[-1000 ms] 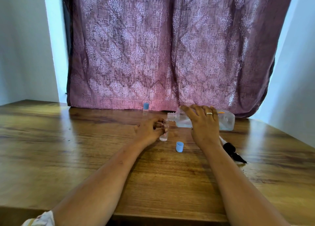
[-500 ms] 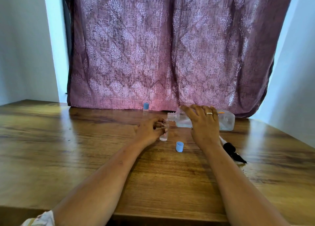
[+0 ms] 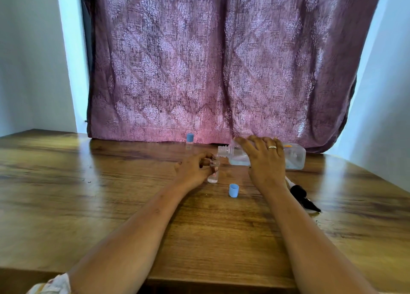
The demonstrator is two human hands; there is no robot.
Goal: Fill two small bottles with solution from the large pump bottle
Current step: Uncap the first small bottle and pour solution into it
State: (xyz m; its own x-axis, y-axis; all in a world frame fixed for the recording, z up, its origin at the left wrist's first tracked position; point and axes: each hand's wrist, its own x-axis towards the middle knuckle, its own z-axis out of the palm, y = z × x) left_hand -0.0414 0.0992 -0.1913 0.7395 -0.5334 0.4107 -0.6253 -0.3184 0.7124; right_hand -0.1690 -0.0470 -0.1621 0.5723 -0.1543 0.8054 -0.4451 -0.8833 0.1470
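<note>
Now the right hand (image 3: pixel 265 160) grips the large pump bottle (image 3: pixel 292 156) tipped on its side, its open neck at the mouth of a small bottle (image 3: pixel 213 169) so solution can run in. The left hand (image 3: pixel 195 169) clasps this small bottle upright on the table (image 3: pixel 111 205). Its blue cap (image 3: pixel 233 190) lies near, the pump head (image 3: pixel 304 199) beside, and a second capped bottle (image 3: pixel 189 141) waits behind

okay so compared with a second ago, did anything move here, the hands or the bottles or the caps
Nothing visibly changed. The left hand holds the small open bottle upright on the table, and the right hand holds the large bottle tipped on its side, neck at the small bottle's mouth. The loose blue cap, the capped small bottle by the curtain and the black pump head lie where they were.
</note>
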